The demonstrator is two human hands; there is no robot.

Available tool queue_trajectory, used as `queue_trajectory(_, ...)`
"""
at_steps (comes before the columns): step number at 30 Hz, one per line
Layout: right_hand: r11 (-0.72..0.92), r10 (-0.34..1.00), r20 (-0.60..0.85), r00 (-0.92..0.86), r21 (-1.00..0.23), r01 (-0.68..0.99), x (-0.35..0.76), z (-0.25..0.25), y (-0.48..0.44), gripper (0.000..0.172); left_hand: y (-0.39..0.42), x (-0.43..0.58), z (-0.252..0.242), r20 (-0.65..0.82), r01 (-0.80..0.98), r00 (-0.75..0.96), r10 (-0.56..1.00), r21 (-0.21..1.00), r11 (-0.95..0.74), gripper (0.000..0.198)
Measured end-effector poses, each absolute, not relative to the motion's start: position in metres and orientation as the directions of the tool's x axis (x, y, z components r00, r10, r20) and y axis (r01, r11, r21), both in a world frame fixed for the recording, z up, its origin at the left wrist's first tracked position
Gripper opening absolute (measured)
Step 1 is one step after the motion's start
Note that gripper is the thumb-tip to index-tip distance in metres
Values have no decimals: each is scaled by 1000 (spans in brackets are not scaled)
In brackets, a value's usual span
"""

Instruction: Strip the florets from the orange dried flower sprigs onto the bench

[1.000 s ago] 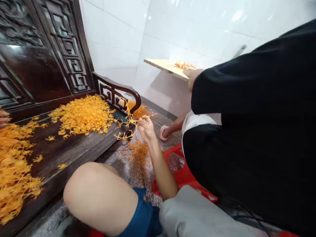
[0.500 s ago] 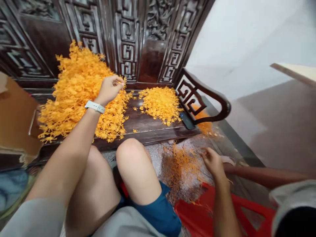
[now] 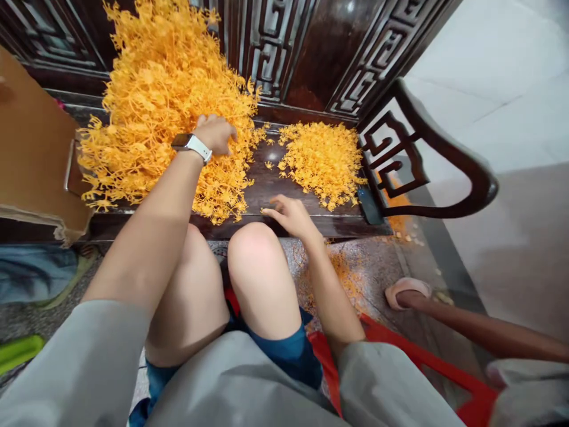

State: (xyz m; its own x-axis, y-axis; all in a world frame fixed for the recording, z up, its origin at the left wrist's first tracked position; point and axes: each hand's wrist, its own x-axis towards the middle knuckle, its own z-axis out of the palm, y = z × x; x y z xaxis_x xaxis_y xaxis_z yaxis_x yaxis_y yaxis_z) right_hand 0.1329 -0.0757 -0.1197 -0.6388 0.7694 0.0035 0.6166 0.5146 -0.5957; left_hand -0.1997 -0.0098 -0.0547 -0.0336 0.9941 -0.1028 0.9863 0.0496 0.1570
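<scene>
A large heap of small orange-yellow, spider-shaped pieces (image 3: 151, 112) covers the left of a dark wooden bench (image 3: 275, 190). My left hand (image 3: 216, 135), with a watch on its wrist, rests on the heap's right side. Its fingers are apart and bent down towards the pieces, and the fingertips are partly hidden. Over the bench's front edge, my right hand (image 3: 293, 216) has its thumb and fingers apart. A tiny speck shows by its thumb tip, too small to name. To its upper right lies a smaller heap of the loose pieces (image 3: 322, 163).
A cardboard box (image 3: 40, 148) stands at the left. A dark phone (image 3: 370, 206) lies by the carved armrest (image 3: 444, 160). Orange scraps (image 3: 344, 276) litter the floor, near a red plastic stool (image 3: 400, 344). Another person's leg and slippered foot (image 3: 406, 293) are at the right.
My right hand has come up from over the floor scraps to the bench's front edge. My left hand has lowered onto the large heap and its fingers have spread. The view has tilted down.
</scene>
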Motion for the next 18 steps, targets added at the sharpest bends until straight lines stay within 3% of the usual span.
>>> queue_trajectory(3,633,644,-85,-760,-497,593,94,-134,-60,3,-12,-210,-58,-43,985,-26,999,167,33,51)
queue_trajectory(6,671,610,-64,-790,-488,558,99,-139,-41,15,-11,-218,-61,-12,977,-16,1000,211,18,48)
queue_trajectory(8,643,713,69,-698,-462,611,116,-133,-25,14,-8,-219,-63,1,969,-31,1000,244,30,47)
queue_trajectory(11,503,854,384,-352,-432,748,136,-116,-10,15,-2,-211,-65,-4,968,-51,999,248,50,46)
queue_trajectory(13,468,859,437,-268,-455,758,135,-108,-15,18,1,-204,-65,-27,964,-51,998,259,56,47)
queue_trajectory(15,533,843,242,-480,-488,691,125,-107,-30,20,2,-199,-64,-38,958,-45,998,282,54,51)
queue_trajectory(17,545,687,-104,-719,-582,604,113,-114,-45,23,1,-197,-62,-24,957,-34,999,288,40,57)
queue_trajectory(18,507,626,-211,-751,-621,597,110,-120,-51,23,0,-198,-61,-17,956,-27,999,291,31,59)
